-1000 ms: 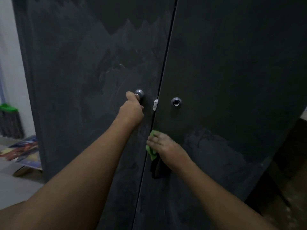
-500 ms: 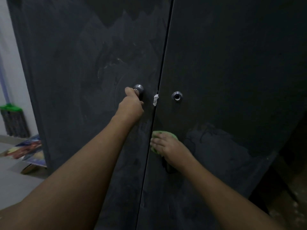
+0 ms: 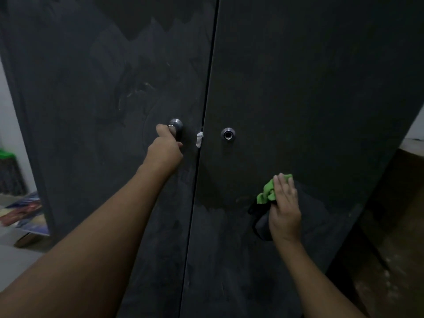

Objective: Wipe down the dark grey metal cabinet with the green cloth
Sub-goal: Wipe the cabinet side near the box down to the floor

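Mid-wipe on the cabinet (image 3: 298,88): right hand (image 3: 284,207) presses the green cloth (image 3: 267,191) to the right door, left hand (image 3: 165,150) grips the knob (image 3: 176,125); next, sweep lower across the dusty patch

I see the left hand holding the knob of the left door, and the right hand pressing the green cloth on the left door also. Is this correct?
Not quite. In the head view the left hand does hold the knob of the left door, but the right hand presses the green cloth on the right door, below its knob.
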